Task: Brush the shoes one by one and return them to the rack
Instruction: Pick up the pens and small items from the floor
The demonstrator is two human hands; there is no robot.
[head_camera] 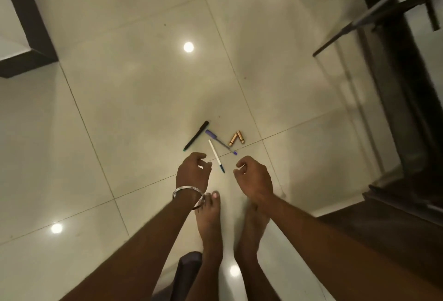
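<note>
No shoes, brush or rack show in the head view. My left hand (193,171), with a silver bangle on the wrist, hangs over the tiled floor with loosely curled fingers and holds nothing. My right hand (254,177) hangs beside it, fingers also loosely curled and empty. Both hands hover above my bare feet (211,224), just short of some small items lying on the floor.
On the floor (119,109) ahead lie a black pen (196,135), a purple pen (219,141), a white pen (216,156) and two small gold cylinders (236,137). Dark wooden furniture (407,85) and a slanted metal rod (369,13) stand at the right; a dark ledge (28,37) at the left.
</note>
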